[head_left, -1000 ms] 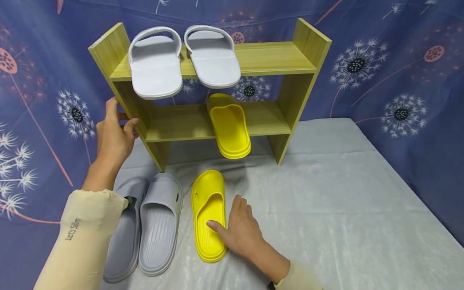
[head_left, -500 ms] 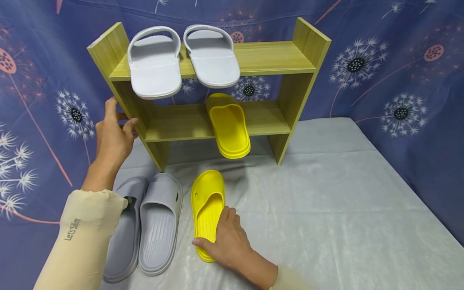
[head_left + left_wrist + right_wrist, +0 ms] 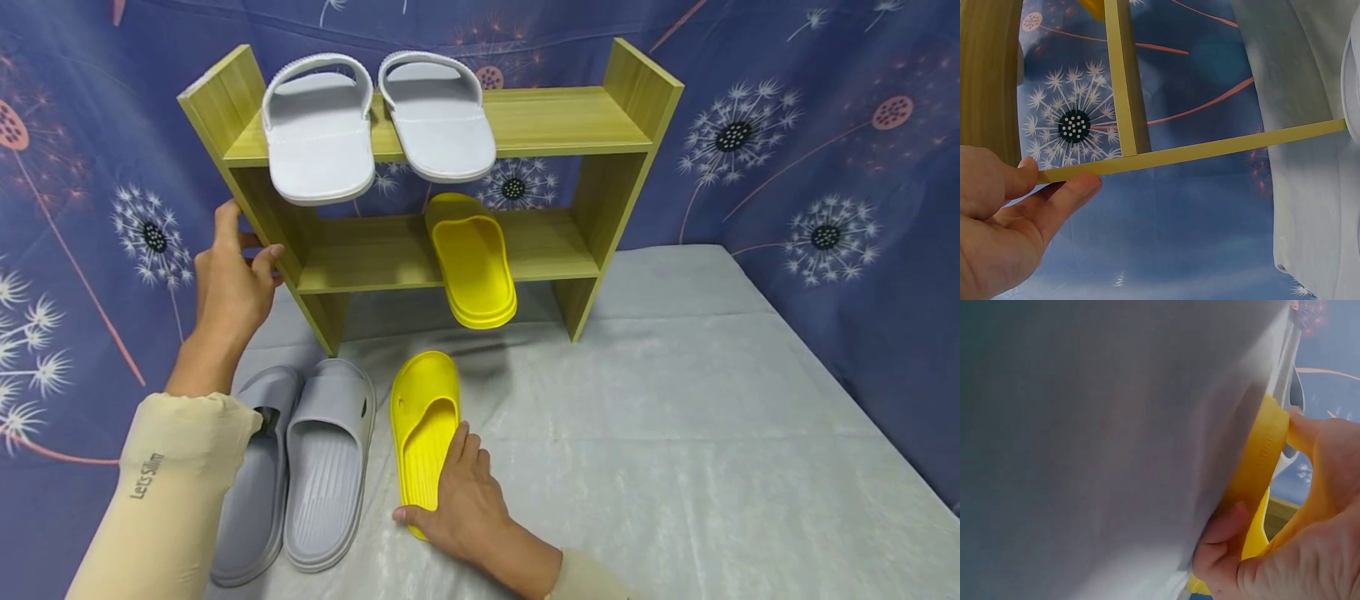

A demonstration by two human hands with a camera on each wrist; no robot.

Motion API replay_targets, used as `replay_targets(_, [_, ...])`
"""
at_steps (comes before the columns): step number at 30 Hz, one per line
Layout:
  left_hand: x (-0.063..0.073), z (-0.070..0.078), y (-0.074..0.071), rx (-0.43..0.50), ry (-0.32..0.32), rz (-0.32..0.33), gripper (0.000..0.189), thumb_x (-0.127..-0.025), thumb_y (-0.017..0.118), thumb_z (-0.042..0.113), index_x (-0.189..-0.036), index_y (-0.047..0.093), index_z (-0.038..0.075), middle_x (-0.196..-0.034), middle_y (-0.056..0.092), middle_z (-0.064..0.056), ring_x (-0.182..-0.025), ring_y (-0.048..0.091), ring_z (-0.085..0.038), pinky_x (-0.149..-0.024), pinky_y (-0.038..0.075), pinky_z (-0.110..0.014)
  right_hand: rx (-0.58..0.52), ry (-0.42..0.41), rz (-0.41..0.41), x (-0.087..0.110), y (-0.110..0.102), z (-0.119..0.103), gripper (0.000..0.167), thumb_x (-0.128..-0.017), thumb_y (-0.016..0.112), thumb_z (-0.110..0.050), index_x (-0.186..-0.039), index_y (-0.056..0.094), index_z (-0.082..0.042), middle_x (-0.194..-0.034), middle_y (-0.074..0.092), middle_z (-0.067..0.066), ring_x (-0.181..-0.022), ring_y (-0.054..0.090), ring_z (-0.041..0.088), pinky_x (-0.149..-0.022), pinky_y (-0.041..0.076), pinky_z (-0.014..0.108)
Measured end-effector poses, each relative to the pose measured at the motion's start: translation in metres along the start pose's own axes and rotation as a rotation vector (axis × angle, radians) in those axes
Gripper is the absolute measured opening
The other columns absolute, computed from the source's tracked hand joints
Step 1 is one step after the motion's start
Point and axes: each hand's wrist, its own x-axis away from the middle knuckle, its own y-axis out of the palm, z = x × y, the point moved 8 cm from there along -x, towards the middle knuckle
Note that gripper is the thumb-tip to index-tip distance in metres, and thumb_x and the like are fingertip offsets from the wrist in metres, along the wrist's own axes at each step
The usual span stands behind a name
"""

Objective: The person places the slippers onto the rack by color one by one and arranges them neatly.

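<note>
A yellow slipper (image 3: 423,400) lies on the grey cloth in front of a wooden shoe rack (image 3: 555,121). Across its heel end my right hand (image 3: 468,504) grips it, thumb on the left edge and fingers along the right. In the right wrist view, the fingers (image 3: 1225,528) curl against the side of the yellow sole (image 3: 1260,447). My left hand (image 3: 236,283) pinches the rack's left side panel, with the thumb inside; the left wrist view shows thumb and fingers on either side of the panel edge (image 3: 1210,150). Another yellow slipper (image 3: 476,267) sits on the middle shelf.
Two white slippers (image 3: 322,137) stand on the top shelf, at its left and middle. A pair of grey slippers (image 3: 326,467) lies on the cloth (image 3: 675,400) left of the yellow one. A blue patterned curtain (image 3: 810,158) hangs behind and beside the rack.
My right hand has come down and left onto the yellow slipper's heel and closed round it. The slipper has shifted slightly left. The left hand keeps its hold on the rack.
</note>
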Motion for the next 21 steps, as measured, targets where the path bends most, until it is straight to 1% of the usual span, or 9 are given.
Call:
replay_targets(5, [0.0007, 0.0017, -0.0005, -0.004, 0.006, 0.002, 0.051, -0.100, 0.051, 0.016, -0.145, 0.031, 0.026, -0.117, 0.062, -0.020, -0.092, 0.068, -0.035, -0.058, 0.050, -0.005, 0.013, 0.006, -0.021, -0.0002, -0.0038, -0.0013, 0.118, -0.069, 0.077, -0.057, -0.143, 0.021, 0.017, -0.136, 0.036, 0.033, -0.121, 0.043, 0.041, -0.078, 0.058, 0.044])
replay_targets(7, [0.0010, 0.0019, -0.0005, -0.005, 0.004, -0.001, 0.051, -0.100, 0.051, 0.016, -0.145, 0.031, 0.026, -0.118, 0.062, -0.020, -0.093, 0.068, -0.035, -0.059, 0.051, -0.006, 0.036, 0.010, -0.017, -0.0011, -0.0058, -0.0018, 0.113, -0.068, 0.077, -0.051, -0.141, 0.024, 0.017, -0.134, 0.038, 0.032, -0.121, 0.043, 0.041, -0.077, 0.058, 0.044])
replay_targets(9, [0.0008, 0.0020, -0.0003, -0.007, 0.003, -0.003, 0.050, -0.100, 0.051, 0.016, -0.145, 0.031, 0.026, -0.118, 0.062, -0.020, -0.093, 0.068, -0.035, -0.059, 0.052, -0.007, 0.073, 0.011, -0.014, -0.0016, -0.0072, -0.0026, 0.111, -0.065, 0.077, -0.049, -0.140, 0.026, 0.017, -0.131, 0.040, 0.030, -0.119, 0.043, 0.039, -0.074, 0.058, 0.043])
replay_targets(10, [0.0008, 0.0021, -0.0001, -0.007, 0.002, -0.004, 0.050, -0.100, 0.051, 0.017, -0.145, 0.031, 0.026, -0.118, 0.062, -0.020, -0.094, 0.068, -0.035, -0.060, 0.052, -0.007, 0.096, 0.009, -0.007, -0.0018, -0.0077, -0.0029, 0.111, -0.064, 0.077, -0.048, -0.139, 0.028, 0.017, -0.128, 0.041, 0.029, -0.116, 0.044, 0.038, -0.070, 0.058, 0.042])
replay_targets(13, [0.0007, 0.0016, 0.0002, -0.007, -0.003, -0.006, 0.050, -0.100, 0.051, 0.017, -0.144, 0.031, 0.026, -0.118, 0.062, -0.019, -0.094, 0.068, -0.034, -0.060, 0.052, -0.007, 0.121, 0.012, -0.016, -0.0018, -0.0072, -0.0026, 0.111, -0.063, 0.077, -0.053, -0.137, 0.029, 0.015, -0.123, 0.043, 0.026, -0.110, 0.045, 0.034, -0.066, 0.056, 0.040])
replay_targets(16, [0.0009, 0.0009, 0.0002, -0.010, -0.009, -0.011, 0.051, -0.100, 0.051, 0.018, -0.145, 0.030, 0.027, -0.119, 0.061, -0.019, -0.094, 0.068, -0.034, -0.061, 0.053, -0.009, 0.099, 0.028, -0.050, -0.0015, -0.0047, -0.0002, 0.110, -0.063, 0.078, -0.062, -0.131, 0.032, 0.011, -0.111, 0.042, 0.019, -0.102, 0.045, 0.030, -0.060, 0.053, 0.036])
replay_targets(19, [0.0015, 0.0003, 0.0002, -0.015, -0.015, -0.017, 0.052, -0.100, 0.050, 0.018, -0.146, 0.029, 0.029, -0.120, 0.061, -0.019, -0.095, 0.067, -0.034, -0.062, 0.055, -0.012, 0.071, 0.042, -0.076, -0.0014, -0.0027, 0.0016, 0.110, -0.059, 0.078, -0.070, -0.125, 0.034, 0.006, -0.099, 0.037, 0.012, -0.092, 0.042, 0.025, -0.053, 0.047, 0.032])
replay_targets(21, [0.0020, -0.0001, 0.0000, -0.014, -0.019, -0.017, 0.052, -0.100, 0.050, 0.018, -0.146, 0.028, 0.029, -0.120, 0.061, -0.019, -0.095, 0.067, -0.034, -0.063, 0.055, -0.012, 0.070, 0.043, -0.087, -0.0012, -0.0019, 0.0022, 0.112, -0.056, 0.077, -0.073, -0.123, 0.034, 0.005, -0.096, 0.035, 0.011, -0.090, 0.041, 0.024, -0.052, 0.046, 0.031])
